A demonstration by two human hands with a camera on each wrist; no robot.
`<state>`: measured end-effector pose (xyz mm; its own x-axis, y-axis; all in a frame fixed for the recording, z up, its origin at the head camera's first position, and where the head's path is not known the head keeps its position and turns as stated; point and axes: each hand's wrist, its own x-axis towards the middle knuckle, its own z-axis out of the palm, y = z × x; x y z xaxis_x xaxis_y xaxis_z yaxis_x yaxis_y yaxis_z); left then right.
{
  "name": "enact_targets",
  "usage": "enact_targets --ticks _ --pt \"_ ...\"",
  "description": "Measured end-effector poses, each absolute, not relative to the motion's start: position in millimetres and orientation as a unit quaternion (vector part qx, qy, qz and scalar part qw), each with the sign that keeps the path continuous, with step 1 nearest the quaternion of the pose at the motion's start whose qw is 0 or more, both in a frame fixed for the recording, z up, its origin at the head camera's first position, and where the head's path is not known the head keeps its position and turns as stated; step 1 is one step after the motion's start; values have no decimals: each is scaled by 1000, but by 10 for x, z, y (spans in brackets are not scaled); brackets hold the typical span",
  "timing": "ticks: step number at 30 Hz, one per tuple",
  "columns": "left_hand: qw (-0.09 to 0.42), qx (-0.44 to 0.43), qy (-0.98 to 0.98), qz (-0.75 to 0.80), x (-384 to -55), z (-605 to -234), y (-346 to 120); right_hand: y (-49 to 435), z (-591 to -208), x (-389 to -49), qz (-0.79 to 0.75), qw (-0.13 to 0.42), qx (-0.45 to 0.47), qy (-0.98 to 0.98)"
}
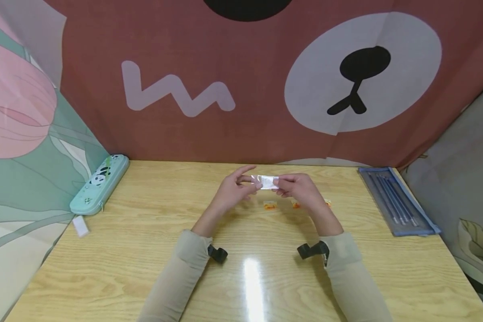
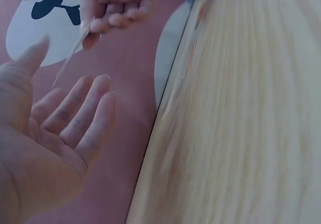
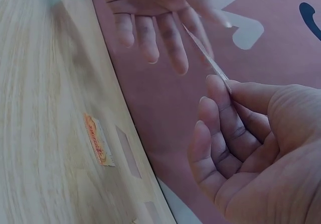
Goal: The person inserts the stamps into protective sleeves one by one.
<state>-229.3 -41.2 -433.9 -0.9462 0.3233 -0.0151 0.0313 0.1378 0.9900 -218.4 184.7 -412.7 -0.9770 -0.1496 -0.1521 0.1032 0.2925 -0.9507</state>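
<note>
My right hand pinches a small flat white packet with a clear end, between thumb and forefinger; the right wrist view shows the packet edge-on. Opposite it, my left hand is spread at the packet's other end. In the left wrist view the left hand has its thumb apart from its fingers, gripping nothing; whether a finger touches the packet I cannot tell. Below the hands, a small orange-printed packet lies on the table, with others partly hidden by my right hand and wrist.
A teal panda pencil case lies at the left edge, with a small white block beside it. At the right is a blue-edged mesh pouch holding several pencils. A printed brown cloth stands behind the wooden table.
</note>
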Motion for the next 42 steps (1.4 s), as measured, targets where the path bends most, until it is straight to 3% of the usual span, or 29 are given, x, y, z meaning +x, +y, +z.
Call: enact_targets --ticks 6,25,42 --pt "91 166 784 592 -2286 -4318 -442 1872 -4115 -2178 -602 107 -14 791" --pt "17 203 822 532 -2275 -4312 -426 1873 -4083 -2205 -605 111 -13 789" --pt "-6 229 832 505 -2267 -4349 -408 1863 -4112 -2191 -597 105 -17 796"
